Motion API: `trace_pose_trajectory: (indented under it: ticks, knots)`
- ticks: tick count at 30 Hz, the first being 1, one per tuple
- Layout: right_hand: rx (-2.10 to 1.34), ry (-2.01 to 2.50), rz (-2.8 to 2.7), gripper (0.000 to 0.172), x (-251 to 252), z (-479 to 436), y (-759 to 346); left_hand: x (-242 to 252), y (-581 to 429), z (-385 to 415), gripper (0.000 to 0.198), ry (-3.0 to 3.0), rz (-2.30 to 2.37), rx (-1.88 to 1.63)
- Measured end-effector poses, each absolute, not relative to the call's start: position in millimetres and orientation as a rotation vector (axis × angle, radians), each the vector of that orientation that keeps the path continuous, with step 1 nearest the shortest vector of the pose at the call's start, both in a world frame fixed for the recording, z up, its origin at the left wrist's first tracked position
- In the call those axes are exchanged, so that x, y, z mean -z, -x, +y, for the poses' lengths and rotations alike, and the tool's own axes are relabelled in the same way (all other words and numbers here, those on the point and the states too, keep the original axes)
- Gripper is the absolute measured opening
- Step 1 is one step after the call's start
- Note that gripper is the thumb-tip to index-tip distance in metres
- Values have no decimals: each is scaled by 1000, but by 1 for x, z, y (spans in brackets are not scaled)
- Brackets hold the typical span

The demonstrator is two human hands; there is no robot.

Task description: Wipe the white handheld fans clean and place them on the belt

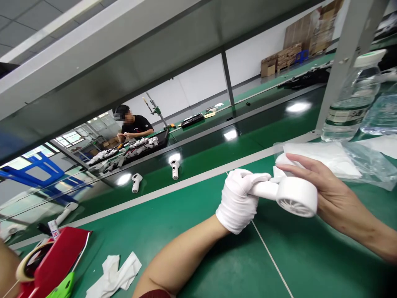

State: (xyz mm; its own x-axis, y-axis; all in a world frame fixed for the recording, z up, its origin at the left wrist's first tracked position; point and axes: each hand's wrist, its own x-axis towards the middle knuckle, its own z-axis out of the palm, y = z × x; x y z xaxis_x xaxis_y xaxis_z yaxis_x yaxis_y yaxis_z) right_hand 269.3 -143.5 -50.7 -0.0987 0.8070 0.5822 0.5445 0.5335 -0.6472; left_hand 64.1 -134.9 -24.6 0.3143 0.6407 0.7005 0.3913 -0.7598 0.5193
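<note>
Bright, even overhead light fills the scene, leaving white glare spots [297, 107] on the glossy green bench mat [198, 153]. Only a faint shadow lies under the gloved left hand [237, 203]. The wide lens bends the frame's edges, and the near-left corner looks soft.

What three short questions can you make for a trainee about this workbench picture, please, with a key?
1. Which hand grips the handle of the white hair dryer: the gloved left hand or the bare right hand?
2. True or false: the co-worker wears a white shirt.
3. What lies crumpled on the green bench mat? A: a white cloth. B: a screwdriver. C: a blue glove.

Key: 1 gloved left hand; 2 false; 3 A.
</note>
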Motion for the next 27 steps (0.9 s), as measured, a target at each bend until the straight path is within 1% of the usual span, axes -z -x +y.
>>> trace_pose_trajectory:
  ticks: [3,5,9,11,15,19,22,25,27]
  knots:
    - [-343,1131,-1771,34,51,-144,-270,28,-61,-131,29,-2558,969,-1566]
    - [-346,1123,-1747,33,49,-145,-269,29,-60,-130,26,-2580,1000,-1633]
    - [-317,1117,-1737,32,45,-147,-266,30,-57,-126,28,-2560,1004,-1704]
    - [-287,1124,-1747,32,43,-148,-266,29,-55,-125,26,-2541,1088,-1592]
    - [-235,1117,-1762,32,44,-148,-266,25,-53,-125,26,-2441,1304,-1242]
    - [-211,1107,-1735,33,42,-149,-266,24,-53,-124,27,-2433,1360,-1165]
    - [-198,1103,-1711,34,39,-149,-266,28,-51,-122,34,-2454,1430,-1062]
    - [-193,1141,-1708,34,42,-147,-268,31,-45,-108,45,-2330,1595,-817]
    - [-172,1160,-1736,34,48,-144,-270,30,-41,-88,46,-2256,1677,-695]
